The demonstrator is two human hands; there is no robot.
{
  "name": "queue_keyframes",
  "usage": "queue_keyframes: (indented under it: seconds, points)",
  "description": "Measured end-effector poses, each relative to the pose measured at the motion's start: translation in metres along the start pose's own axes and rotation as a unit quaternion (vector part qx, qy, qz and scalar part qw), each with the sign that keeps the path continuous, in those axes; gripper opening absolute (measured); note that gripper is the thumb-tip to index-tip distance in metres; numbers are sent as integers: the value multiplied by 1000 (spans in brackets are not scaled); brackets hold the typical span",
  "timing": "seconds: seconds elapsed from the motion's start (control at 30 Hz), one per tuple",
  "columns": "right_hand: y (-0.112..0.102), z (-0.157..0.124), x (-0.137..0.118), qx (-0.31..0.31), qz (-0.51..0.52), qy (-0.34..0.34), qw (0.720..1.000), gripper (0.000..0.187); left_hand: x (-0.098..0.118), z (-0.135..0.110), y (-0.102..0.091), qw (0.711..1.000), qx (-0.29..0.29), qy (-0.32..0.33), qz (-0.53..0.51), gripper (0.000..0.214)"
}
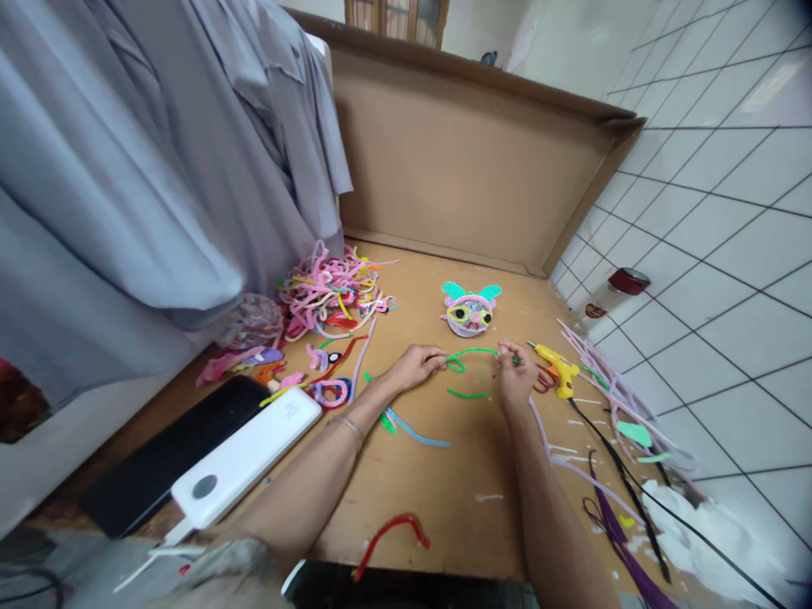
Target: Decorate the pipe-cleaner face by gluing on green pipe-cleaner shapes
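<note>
A green pipe cleaner (475, 350) stretches between my two hands above the table, with a small loop bent near its left end. My left hand (419, 365) pinches it by that looped end. At the other end, the fingers of my right hand (516, 372) are closed on it. Below it, a short green piece (468, 394) lies on the tabletop. Behind my hands sits a small round animal face (468, 315) with green ears, yellow-rimmed eyes and a pink edge. Just right of my right hand rests a yellow glue gun (558, 370).
A tangled heap of pipe cleaners (330, 292) lies at the back left, near a white power bank (247, 457) and a black slab (178, 457). Lilac pipe cleaners (609, 389) and a jar (612, 300) line the right. A cardboard panel (457, 161) stands behind.
</note>
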State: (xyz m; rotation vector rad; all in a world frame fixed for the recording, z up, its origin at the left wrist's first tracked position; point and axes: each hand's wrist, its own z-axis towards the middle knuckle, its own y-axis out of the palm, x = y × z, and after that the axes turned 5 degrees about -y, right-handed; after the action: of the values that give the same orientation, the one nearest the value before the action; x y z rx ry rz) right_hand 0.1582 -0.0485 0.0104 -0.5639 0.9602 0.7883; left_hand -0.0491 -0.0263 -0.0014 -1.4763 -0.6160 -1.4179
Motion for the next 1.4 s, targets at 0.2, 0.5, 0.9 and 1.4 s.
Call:
queue_keyframes:
  seconds: [0.2,0.5,0.9,1.4]
  points:
    - [0,-1,-3,3,-7,0,1000,33,-1,0,-2,992,64,27,103,30]
    - [4,-10,-7,-94,-16,-3,995,30,-8,4,-11,970,211,5,123,31]
    - [-6,-10,-3,-321,-350,-252,843,33,1,5,-13,957,280,-75,-4,34]
    - [-17,3,-6,-301,-270,-121,907,38,1,6,-20,963,259,-63,44,32]
